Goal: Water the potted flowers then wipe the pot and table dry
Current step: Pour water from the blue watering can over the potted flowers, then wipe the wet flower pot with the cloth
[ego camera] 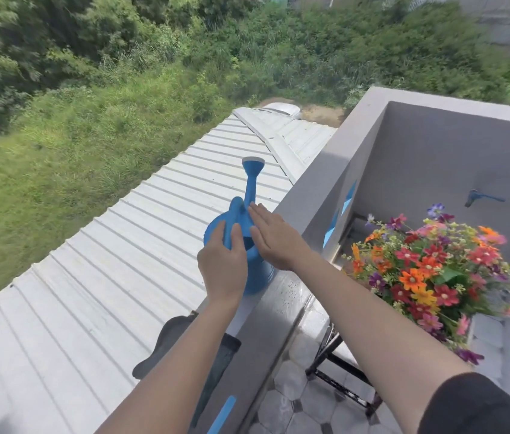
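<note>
A blue watering can stands on the grey parapet ledge, its spout pointing away over the roof. My left hand is curled around the can's handle. My right hand lies flat with fingers spread against the can's right side, near its top opening. The potted flowers, a dense bunch of red, orange, pink and purple blooms, sit to the right, below the ledge, on a table whose black metal legs show. The pot itself is hidden by the flowers.
The ledge near the can looks wet. A dark cloth hangs over the ledge's outer side by my left forearm. Beyond the ledge drops a white corrugated roof, then grass. A grey wall with a blue tap stands behind the flowers.
</note>
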Available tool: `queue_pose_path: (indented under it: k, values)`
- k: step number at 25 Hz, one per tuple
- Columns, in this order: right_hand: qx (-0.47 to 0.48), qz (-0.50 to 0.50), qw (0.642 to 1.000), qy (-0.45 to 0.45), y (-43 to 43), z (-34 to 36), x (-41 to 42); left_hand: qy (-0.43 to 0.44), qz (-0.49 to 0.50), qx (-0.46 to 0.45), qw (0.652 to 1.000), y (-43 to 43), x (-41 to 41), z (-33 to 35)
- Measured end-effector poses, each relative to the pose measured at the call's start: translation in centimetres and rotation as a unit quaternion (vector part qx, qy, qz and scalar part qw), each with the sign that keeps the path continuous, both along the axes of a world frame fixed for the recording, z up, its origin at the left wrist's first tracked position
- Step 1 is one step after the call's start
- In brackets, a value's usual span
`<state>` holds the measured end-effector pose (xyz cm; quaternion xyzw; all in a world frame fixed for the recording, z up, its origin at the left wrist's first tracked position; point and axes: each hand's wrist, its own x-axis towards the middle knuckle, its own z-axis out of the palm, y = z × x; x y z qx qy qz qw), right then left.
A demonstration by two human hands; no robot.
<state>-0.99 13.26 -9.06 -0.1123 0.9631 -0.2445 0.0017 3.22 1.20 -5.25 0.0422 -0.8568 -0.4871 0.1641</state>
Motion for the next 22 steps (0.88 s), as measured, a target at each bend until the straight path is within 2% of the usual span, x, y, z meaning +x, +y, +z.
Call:
queue_pose_path:
  k: [5, 7, 9, 11, 13, 15, 17, 19, 22]
  values:
    - [-0.015, -0.027, 1.0, 0.007, -0.2, -0.3, 0.1, -0.07, -0.058, 0.018, 0.996, -0.5, 0.3, 1.2]
    - [-0.092, -0.081, 0.992, 0.015, -0.7, -0.8, 0.9, -0.095, -0.053, 0.033, 0.994, -1.5, 0.7, 1.4]
    - [-0.212, -0.172, 0.961, 0.041, -1.5, -1.8, 2.9, -0.095, -0.023, 0.056, 0.994, -3.0, 1.1, 0.5]
    - [-0.273, -0.261, 0.926, 0.017, -3.3, -3.5, 6.0, -0.09, -0.01, 0.017, 0.996, -5.6, 1.7, -1.7]
    - [-0.269, -0.318, 0.907, -0.061, -6.0, -5.7, 9.5, -0.118, -0.03, -0.073, 0.99, -8.9, 2.6, -4.8]
    - [-0.254, -0.33, 0.902, -0.112, -9.1, -7.5, 12.6, -0.196, -0.057, -0.198, 0.959, -12.0, 3.3, -7.7]
    - [-0.232, -0.317, 0.91, -0.129, -11.7, -8.3, 14.5, -0.254, -0.085, -0.269, 0.925, -14.1, 3.7, -9.8]
    - [-0.207, -0.31, 0.918, -0.133, -13.4, -8.6, 15.3, -0.29, -0.116, -0.268, 0.911, -14.9, 4.2, -10.7]
    - [-0.209, -0.322, 0.912, -0.144, -14.4, -8.3, 15.2, -0.281, -0.119, -0.235, 0.923, -15.2, 4.4, -11.7]
